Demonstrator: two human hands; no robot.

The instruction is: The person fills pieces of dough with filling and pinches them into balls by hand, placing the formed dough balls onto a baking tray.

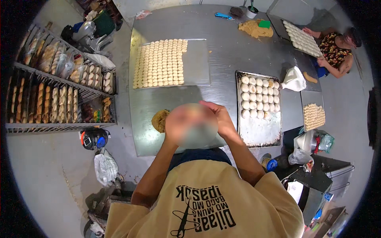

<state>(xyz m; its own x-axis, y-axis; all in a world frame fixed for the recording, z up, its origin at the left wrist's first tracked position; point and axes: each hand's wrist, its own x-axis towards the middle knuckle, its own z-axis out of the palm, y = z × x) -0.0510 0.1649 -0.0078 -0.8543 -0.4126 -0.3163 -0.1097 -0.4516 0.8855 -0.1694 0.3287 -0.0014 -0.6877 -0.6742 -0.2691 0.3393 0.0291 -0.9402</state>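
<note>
Both hands are raised close together over the near edge of the metal table. A blurred oval patch covers the space between them. Most of my left hand (173, 137) lies behind that blur, so its fingers cannot be made out. More shows of my right hand (223, 122): its fingers curl inward to the left, and whatever they hold is hidden. Just left of my left hand sits a brown, crumbly-looking mound (159, 121). Beyond my hands, a flat sheet (197, 65) carries rows of small pale dough pieces (158, 63).
A dark-rimmed baking tray (258, 133) with round white dough balls (258, 95) is at right. Behind it lie a white cloth bag (294, 78) and a brown heap (254, 29) with a green scraper (264, 24). A co-worker (337, 51) holds a filled tray (301, 38). Bread racks (59, 81) stand left.
</note>
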